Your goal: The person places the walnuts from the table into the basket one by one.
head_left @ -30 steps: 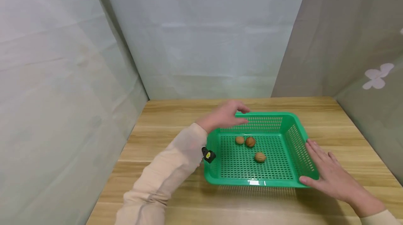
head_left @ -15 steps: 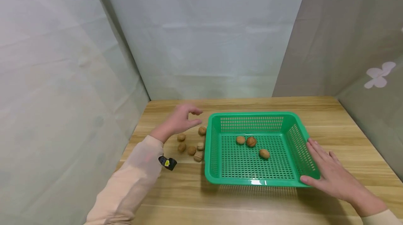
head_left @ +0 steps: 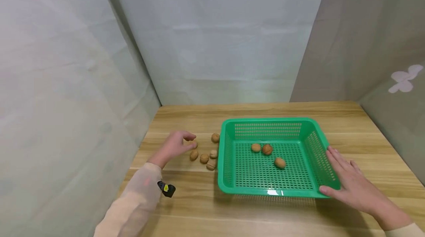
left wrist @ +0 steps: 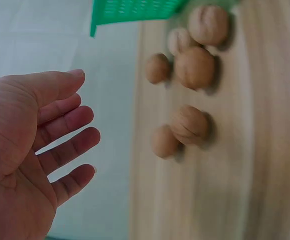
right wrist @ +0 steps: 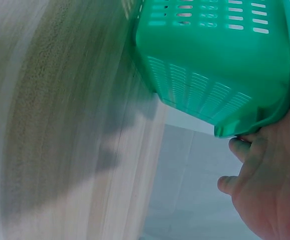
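The left hand (head_left: 172, 146) is left of the middle of the head view, low over the wooden table (head_left: 186, 207). Its thumb and fingers are spread, with a wide gap between them, and they bend just a little. It has hold of nothing. Six walnuts (head_left: 204, 159) lie on the table just to the right of this hand. The one nearest its fingers (head_left: 195, 143) is partly hidden by the thumb, and I cannot tell if they touch. In the left wrist view, the hand fills the left side and the six walnuts sit from the top to the middle, a bit right of center. A green basket (head_left: 269, 193) stands right of the middle of the head view, with little holes in its sides and bottom. Three more walnuts (head_left: 280, 162) lie inside it, two close together and one nearer the bottom of the picture. At the lower right, the right hand (head_left: 353, 183) rests on the basket's corner. Its fingers lie almost straight along the right side, and its thumb touches the front rim. A small black thing with a yellow mark (head_left: 167, 188) is at the left wrist. Pale cloth (head_left: 212, 38) hangs at the top of the frame.
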